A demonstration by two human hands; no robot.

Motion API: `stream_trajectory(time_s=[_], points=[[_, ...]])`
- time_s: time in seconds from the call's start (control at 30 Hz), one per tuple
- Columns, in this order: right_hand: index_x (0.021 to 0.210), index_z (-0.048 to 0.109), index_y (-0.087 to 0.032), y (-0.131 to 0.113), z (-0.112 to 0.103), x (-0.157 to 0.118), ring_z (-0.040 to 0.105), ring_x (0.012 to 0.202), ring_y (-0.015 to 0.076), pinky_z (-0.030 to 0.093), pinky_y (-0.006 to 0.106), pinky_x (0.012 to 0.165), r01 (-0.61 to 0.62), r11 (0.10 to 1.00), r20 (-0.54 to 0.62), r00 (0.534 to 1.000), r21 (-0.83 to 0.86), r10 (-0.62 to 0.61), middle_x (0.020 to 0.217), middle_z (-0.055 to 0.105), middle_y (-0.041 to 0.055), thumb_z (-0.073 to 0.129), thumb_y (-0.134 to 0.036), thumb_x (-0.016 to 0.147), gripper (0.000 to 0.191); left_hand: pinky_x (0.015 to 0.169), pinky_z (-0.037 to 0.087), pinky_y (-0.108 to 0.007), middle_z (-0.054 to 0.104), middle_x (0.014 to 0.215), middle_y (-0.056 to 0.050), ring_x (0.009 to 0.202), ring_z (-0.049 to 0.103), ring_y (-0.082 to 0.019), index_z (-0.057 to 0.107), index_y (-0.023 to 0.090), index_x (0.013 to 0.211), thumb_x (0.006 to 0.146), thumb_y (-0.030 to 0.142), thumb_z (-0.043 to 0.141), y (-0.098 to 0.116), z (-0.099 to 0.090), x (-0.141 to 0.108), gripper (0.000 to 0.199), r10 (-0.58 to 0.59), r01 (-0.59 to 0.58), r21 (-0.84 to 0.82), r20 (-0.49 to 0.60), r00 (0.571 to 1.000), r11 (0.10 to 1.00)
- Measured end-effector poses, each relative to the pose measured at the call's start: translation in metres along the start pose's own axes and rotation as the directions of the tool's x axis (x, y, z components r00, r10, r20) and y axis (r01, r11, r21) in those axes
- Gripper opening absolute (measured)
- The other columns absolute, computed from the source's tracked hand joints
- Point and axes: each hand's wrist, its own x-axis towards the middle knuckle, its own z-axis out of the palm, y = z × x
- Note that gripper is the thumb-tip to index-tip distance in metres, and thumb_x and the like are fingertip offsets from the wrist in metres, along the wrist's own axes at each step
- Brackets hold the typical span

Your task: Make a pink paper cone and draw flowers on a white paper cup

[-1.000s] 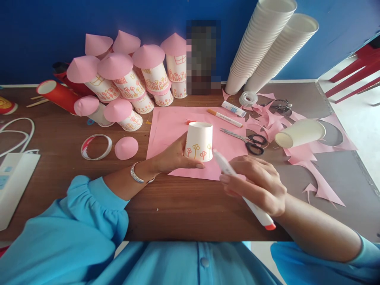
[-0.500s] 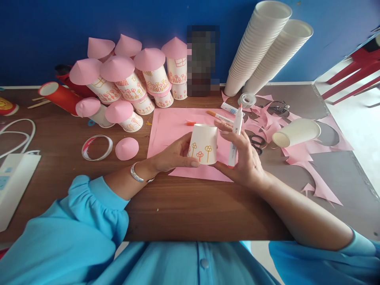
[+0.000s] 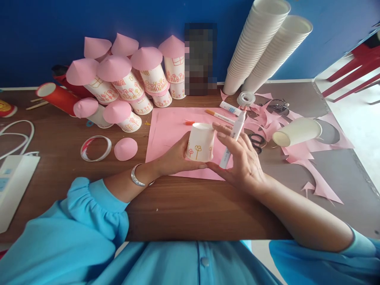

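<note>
A white paper cup [image 3: 202, 136], upside down with orange and yellow flowers drawn along its rim, is held above a pink paper sheet [image 3: 162, 130]. My left hand [image 3: 177, 155] grips the cup from the left, thumb along its lower edge. My right hand [image 3: 242, 158] holds an uncapped white marker [image 3: 233, 140] with a red tip pointing up and away, and its fingertips touch the cup's right side. On the sheet behind the cup lie an orange marker cap [image 3: 190, 123] and a second marker [image 3: 219, 116].
Decorated cup towers with pink cone roofs [image 3: 114, 68] stand at the back left. Two tall cup stacks [image 3: 257, 43] lean at the back right. Pink scraps [image 3: 322, 178], scissors [image 3: 257, 142], tape [image 3: 246, 99] and a lying cup [image 3: 297, 132] are on the right. A power strip [image 3: 18, 186] is far left.
The cup has turned in my hands, so different flowers face me, and it has shifted slightly left. The marker in my right hand tilts more to the right.
</note>
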Motion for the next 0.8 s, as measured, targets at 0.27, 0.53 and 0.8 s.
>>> stream_trajectory(time_s=[0.27, 0.53, 0.8], points=[[0.144, 0.053, -0.008, -0.014, -0.028, 0.007, 0.057, 0.057, 0.0188, 0.049, 0.032, 0.048, 0.205, 0.977, -0.113, 0.974, 0.057, -0.198, 0.067, 0.057, 0.0022, 0.050, -0.031, 0.105, 0.045, 0.092, 0.054, -0.041, 0.066, 0.119, -0.009, 0.113, 0.063, -0.028, 0.046, 0.025, 0.138, 0.070, 0.034, 0.090, -0.006, -0.006, 0.001, 0.082, 0.017, -0.012, -0.241, 0.021, 1.000, 0.970], [0.119, 0.065, -0.012, -0.024, -0.033, 0.009, 0.061, 0.060, 0.0141, 0.051, 0.027, 0.052, 0.208, 0.971, -0.041, 0.978, 0.114, -0.205, 0.073, 0.063, 0.0027, 0.058, -0.017, 0.098, 0.023, 0.084, 0.053, -0.035, 0.066, 0.107, -0.007, 0.097, 0.064, -0.021, 0.056, 0.020, 0.116, 0.074, 0.032, 0.087, 0.001, -0.005, 0.003, 0.054, 0.099, -0.083, -0.245, 0.057, 0.993, 0.966], [0.104, 0.064, -0.010, -0.026, -0.023, 0.006, 0.070, 0.065, 0.0175, 0.062, 0.030, 0.055, 0.214, 0.966, -0.059, 0.977, 0.143, -0.207, 0.073, 0.070, 0.0051, 0.068, -0.006, 0.086, 0.018, 0.085, 0.055, -0.038, 0.066, 0.113, -0.009, 0.101, 0.065, -0.023, 0.049, 0.021, 0.124, 0.073, 0.033, 0.088, -0.001, -0.005, 0.002, 0.066, 0.044, -0.030, -0.228, 0.057, 0.997, 0.973]])
